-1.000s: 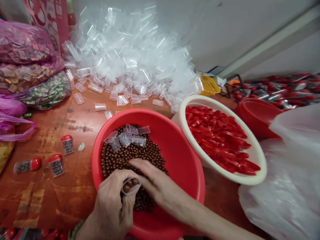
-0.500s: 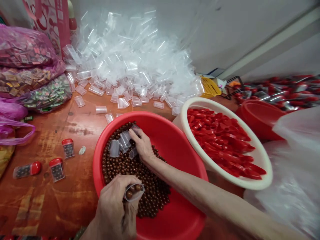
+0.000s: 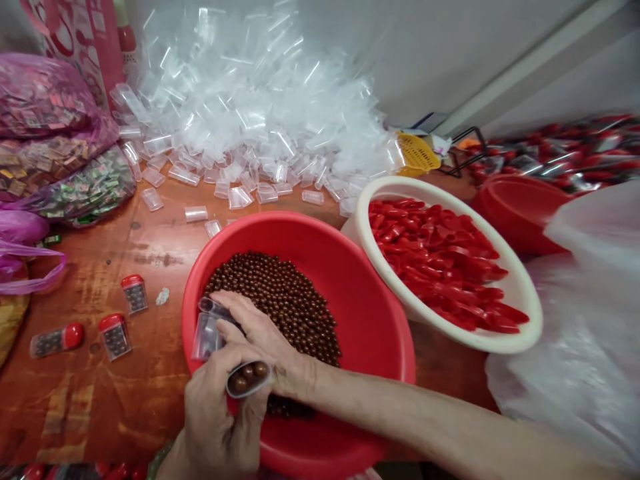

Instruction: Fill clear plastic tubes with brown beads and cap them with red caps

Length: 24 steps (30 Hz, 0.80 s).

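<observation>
The left grip [image 3: 223,403] has 1 clear tube [image 3: 245,396], the right grip [image 3: 253,333] at least 2 empty tubes [image 3: 204,337], with 3 red-capped containers [image 3: 115,337] leftward on the worktop [image 3: 165,260], 1 red basin [image 3: 373,293] beneath them, and 1 white basin [image 3: 530,327] plus 1 yellow basket [image 3: 419,155] ahead rightward.

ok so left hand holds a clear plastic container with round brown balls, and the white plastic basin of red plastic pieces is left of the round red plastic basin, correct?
No: the white plastic basin of red plastic pieces is right of the round red plastic basin in the head view. The left hand does hold the clear plastic container with round brown balls.
</observation>
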Tool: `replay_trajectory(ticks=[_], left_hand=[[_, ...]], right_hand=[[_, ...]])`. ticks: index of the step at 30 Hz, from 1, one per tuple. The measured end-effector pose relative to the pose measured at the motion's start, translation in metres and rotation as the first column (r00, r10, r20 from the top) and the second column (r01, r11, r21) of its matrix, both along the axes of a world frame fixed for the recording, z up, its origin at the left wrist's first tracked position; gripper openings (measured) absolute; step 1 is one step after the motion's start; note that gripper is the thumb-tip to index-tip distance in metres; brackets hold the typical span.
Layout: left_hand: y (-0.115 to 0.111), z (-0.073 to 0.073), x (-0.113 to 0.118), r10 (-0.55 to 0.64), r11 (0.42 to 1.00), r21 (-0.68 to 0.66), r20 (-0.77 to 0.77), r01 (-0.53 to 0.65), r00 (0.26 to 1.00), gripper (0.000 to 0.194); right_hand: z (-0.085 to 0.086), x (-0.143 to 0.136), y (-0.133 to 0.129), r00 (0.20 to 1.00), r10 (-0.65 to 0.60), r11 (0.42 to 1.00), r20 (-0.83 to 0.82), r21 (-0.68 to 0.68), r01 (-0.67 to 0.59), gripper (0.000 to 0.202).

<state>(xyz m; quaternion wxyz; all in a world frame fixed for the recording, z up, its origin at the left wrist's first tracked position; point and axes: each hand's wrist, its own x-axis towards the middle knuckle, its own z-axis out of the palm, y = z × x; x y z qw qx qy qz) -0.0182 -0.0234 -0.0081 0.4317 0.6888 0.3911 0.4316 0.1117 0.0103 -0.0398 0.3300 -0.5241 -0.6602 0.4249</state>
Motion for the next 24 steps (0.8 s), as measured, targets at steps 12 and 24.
replay_trajectory(ticks=[12,24], left_hand=[[0.002,-0.003,0.004,-0.033,0.998,-0.046,-0.080,0.030,0.996,0.021],[0.007,-0.002,0.005,-0.018,0.999,-0.032,-0.174,0.013,0.985,0.015]], right_hand=[[-0.022,0.109,0.058,0.614,0.126,0.992,0.779,-0.100,-0.077,0.029],[0.014,0.079,-0.030,0.626,0.370,0.906,0.686,-0.415,-0.080,0.020]])
